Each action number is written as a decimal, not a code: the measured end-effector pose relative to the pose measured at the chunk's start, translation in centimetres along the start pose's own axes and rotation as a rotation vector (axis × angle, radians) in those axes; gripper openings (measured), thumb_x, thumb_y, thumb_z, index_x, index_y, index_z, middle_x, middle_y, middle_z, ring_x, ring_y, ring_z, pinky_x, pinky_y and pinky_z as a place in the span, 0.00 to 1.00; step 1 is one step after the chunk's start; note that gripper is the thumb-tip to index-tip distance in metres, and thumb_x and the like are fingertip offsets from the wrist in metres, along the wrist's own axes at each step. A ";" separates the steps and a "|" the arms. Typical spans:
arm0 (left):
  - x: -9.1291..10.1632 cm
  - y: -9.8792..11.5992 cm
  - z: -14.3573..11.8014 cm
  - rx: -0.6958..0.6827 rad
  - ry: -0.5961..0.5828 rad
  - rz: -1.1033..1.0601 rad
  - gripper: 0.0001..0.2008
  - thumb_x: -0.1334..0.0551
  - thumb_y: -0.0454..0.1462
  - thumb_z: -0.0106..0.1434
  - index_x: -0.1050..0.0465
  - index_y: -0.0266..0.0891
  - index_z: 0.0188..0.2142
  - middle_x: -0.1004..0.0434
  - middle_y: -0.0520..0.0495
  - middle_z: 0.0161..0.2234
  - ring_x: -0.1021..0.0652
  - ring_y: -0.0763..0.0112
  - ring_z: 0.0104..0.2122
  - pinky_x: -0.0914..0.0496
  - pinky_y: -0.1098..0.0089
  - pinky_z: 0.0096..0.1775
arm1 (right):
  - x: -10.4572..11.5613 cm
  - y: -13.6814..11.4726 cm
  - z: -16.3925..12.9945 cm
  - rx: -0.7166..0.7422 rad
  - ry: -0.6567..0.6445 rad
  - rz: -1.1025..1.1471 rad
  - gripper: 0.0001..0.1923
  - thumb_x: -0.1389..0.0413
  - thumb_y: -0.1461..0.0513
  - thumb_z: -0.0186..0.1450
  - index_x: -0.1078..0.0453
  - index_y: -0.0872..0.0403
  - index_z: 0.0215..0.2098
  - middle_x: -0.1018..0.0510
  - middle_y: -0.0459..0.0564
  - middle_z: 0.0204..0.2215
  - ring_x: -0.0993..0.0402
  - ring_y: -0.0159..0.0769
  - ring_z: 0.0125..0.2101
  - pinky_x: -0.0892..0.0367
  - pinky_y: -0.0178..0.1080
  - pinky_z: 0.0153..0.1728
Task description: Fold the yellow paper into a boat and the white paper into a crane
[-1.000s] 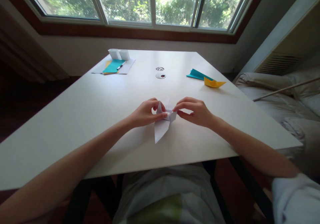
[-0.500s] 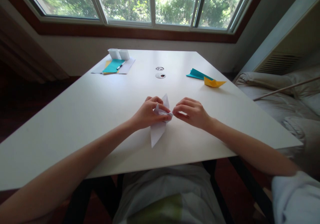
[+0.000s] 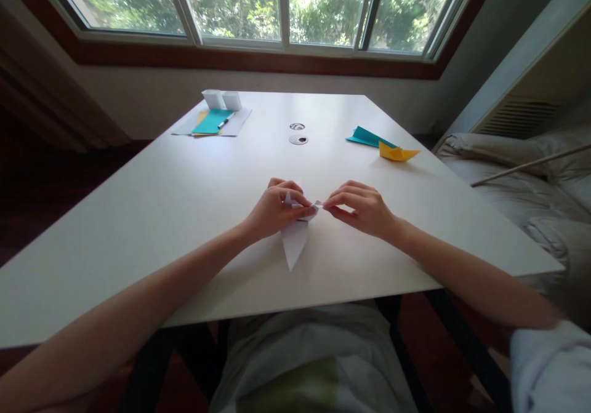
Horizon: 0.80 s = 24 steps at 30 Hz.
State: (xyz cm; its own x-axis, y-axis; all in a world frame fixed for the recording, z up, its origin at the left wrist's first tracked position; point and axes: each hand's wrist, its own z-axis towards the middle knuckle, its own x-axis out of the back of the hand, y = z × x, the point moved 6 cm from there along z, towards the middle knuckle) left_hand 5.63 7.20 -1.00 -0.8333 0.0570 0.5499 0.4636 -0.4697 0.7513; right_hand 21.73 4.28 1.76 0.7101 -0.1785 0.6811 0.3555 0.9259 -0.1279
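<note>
White folded paper (image 3: 295,240) lies near the table's (image 3: 138,216) front edge, its point toward the person. Left hand (image 3: 276,208) and right hand (image 3: 362,207), fingers curled, pinch its top from both sides, wrists low.

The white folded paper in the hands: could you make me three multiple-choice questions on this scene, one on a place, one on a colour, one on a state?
1. Where does the yellow folded paper lie?
A. far right of the table
B. on the lap
C. by the pen

2. What colour is the folded paper touching it?
A. red
B. teal
C. black

3. How is the white folded paper held?
A. left hand only
B. lies untouched
C. both hands pinch it

Answers:
A, the yellow folded paper lies far right on the table.
B, the teal folded paper touches it.
C, the left hand and right hand pinch the white folded paper.
</note>
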 end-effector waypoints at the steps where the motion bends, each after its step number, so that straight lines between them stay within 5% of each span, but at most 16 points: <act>1: 0.0 0.0 0.0 0.000 0.001 0.000 0.09 0.32 0.46 0.48 0.22 0.45 0.24 0.26 0.48 0.29 0.33 0.62 0.42 0.36 0.64 0.43 | 0.0 0.0 0.0 -0.004 0.006 -0.005 0.03 0.44 0.65 0.61 0.29 0.52 0.33 0.21 0.47 0.29 0.28 0.32 0.30 0.31 0.36 0.34; 24: -0.3 0.2 -0.1 0.028 -0.031 0.030 0.09 0.33 0.46 0.48 0.23 0.43 0.24 0.25 0.48 0.30 0.32 0.61 0.43 0.36 0.64 0.43 | 0.4 0.2 -0.1 -0.055 0.092 -0.139 0.03 0.45 0.62 0.62 0.29 0.52 0.32 0.22 0.47 0.28 0.28 0.32 0.29 0.34 0.36 0.32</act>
State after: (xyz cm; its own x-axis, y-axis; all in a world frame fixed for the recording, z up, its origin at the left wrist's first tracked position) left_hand 5.92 7.06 -1.06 -0.8091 0.0707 0.5833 0.4971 -0.4471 0.7437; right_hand 22.19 4.39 1.88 0.7034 -0.3353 0.6267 0.4848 0.8711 -0.0781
